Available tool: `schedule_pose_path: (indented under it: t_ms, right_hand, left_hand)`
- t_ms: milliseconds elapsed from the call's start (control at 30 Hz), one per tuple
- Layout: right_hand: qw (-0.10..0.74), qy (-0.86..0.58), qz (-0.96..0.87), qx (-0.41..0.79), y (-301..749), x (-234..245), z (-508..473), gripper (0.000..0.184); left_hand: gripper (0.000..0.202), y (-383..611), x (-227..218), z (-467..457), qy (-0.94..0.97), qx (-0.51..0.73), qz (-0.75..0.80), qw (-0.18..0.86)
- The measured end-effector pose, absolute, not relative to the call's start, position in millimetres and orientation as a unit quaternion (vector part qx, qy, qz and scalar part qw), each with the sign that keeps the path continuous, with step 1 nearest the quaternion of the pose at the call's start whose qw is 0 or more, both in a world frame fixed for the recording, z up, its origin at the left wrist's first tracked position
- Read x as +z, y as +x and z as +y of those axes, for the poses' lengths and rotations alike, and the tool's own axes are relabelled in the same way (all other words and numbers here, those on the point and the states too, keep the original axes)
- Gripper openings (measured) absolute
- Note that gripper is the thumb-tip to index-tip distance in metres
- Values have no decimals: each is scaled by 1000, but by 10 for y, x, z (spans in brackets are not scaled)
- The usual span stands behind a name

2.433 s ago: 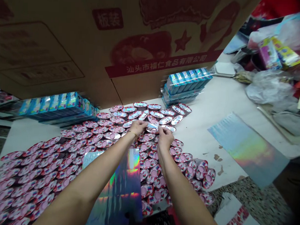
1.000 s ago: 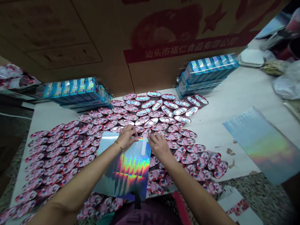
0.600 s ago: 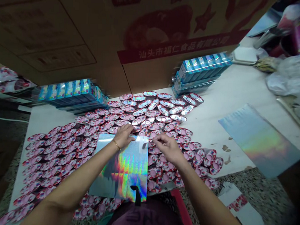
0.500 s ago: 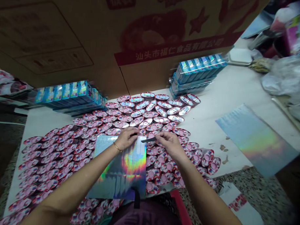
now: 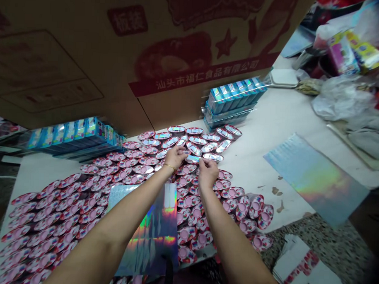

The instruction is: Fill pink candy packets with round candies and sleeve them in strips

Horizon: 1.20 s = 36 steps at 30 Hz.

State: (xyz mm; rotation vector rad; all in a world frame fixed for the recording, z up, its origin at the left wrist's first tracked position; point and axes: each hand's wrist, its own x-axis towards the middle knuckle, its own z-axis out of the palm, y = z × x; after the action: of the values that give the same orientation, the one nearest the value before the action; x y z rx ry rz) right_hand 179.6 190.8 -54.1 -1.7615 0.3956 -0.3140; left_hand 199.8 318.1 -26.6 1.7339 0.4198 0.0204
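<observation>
My left hand (image 5: pixel 176 156) and my right hand (image 5: pixel 208 171) are close together, fingers pinched. Between them a short shiny holographic sticker strip (image 5: pixel 193 158) is stretched, each hand at one end. It lies over, or just above, the top of a small oval pack; contact cannot be made out. Around the hands stand many red-and-white oval packs (image 5: pixel 150 150), most with a pink round spot on top. Those at the back carry shiny strips. A holographic sticker sheet (image 5: pixel 155 244) lies on the packs below my forearms, with a pale bare patch at its upper right corner.
A large printed cardboard box (image 5: pixel 166 99) stands behind the packs. Blue boxes in clear wrap sit at left (image 5: pixel 68 133) and right (image 5: pixel 231 98). Another holographic sheet (image 5: pixel 315 179) overhangs the table's right edge. Plastic bags (image 5: pixel 343 99) lie far right; printed cards (image 5: pixel 309 266) lower right.
My right hand has carried the strip from the sheet's corner up to the back packs. My left hand has left the sheet and now grips the strip's other end. The view has shifted slightly.
</observation>
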Motion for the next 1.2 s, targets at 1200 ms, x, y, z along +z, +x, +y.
schedule_pose_path:
  t_ms: [1200]
  right_hand:
    - [267,-876,-399,-39,1172,-448,2291,25]
  left_hand:
    - [23,696,-72,4233,984,-92,40,149]
